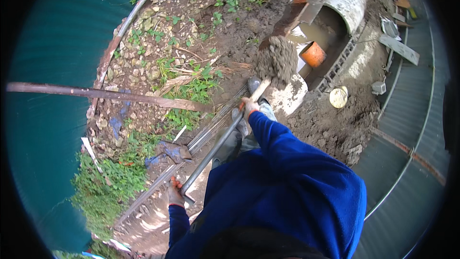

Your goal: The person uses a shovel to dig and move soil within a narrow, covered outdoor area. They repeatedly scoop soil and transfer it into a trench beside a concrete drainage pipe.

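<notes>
A long-handled shovel (207,159) slants across the front of my body. Its far end carries a heap of wet grey mud (278,61), which hides the blade. My gloved right hand (249,107) is wrapped round the shaft near the mud. Lower down, my gloved left hand (176,192) grips the shovel by its handle end. The mud is beside a pit of murky water (330,23), where an orange cylindrical container (313,54) lies tilted. My boots (254,85) show partly below the shaft.
A curved pale pipe section (346,2) arches over the pit. Right of it lie loose soil (330,129), a round yellowish container (338,97) and a small block (378,88). A pole (100,92) juts in from the green sheeting (43,139); long metal bars (151,189) lie left of me.
</notes>
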Motion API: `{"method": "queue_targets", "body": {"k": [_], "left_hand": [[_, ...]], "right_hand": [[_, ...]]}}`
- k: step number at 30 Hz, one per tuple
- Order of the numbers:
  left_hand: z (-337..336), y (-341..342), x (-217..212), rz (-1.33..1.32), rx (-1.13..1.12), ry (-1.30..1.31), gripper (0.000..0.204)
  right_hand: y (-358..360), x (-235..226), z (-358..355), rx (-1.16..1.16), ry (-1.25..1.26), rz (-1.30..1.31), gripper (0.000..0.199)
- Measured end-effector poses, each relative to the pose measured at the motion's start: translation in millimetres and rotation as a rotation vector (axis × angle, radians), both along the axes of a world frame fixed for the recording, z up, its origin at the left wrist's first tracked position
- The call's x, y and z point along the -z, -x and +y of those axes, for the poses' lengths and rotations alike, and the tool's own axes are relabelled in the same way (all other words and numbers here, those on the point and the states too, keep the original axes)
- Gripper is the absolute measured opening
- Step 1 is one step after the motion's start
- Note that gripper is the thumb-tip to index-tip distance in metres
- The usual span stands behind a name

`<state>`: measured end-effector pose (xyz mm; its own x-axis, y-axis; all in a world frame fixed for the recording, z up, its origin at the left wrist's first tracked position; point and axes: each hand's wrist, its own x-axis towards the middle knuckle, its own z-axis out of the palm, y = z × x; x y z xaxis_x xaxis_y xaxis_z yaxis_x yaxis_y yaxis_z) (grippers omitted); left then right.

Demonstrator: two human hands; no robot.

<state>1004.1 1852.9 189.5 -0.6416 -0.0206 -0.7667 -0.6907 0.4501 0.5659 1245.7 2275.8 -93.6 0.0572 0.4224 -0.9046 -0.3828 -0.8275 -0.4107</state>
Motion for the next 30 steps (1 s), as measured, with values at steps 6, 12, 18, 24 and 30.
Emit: {"method": "queue_targets", "body": {"k": [6, 12, 18, 24, 30], "left_hand": [[264, -74, -8, -0.171, -0.277, -0.718, 0.025], [388, -46, -1, -0.115, -0.471, -0.702, 0.037], [321, -65, 0, -0.316, -0.705, -0.648, 0.033], [291, -47, -54, -0.130, -0.344, -0.707, 0.028], [271, -23, -108, -0.014, 0.027, -0.836, 0.048]], "right_hand": [[35, 57, 166, -0.032, 0.005, 0.168, 0.024], [68, 82, 278, 0.095, 0.124, 0.061, 0.010], [47, 19, 246, 0.097, 0.127, -0.095, 0.019], [27, -26, 153, 0.009, 0.034, 0.210, 0.021], [12, -48, 61, 0.269, 0.145, 0.262, 0.022]]}}
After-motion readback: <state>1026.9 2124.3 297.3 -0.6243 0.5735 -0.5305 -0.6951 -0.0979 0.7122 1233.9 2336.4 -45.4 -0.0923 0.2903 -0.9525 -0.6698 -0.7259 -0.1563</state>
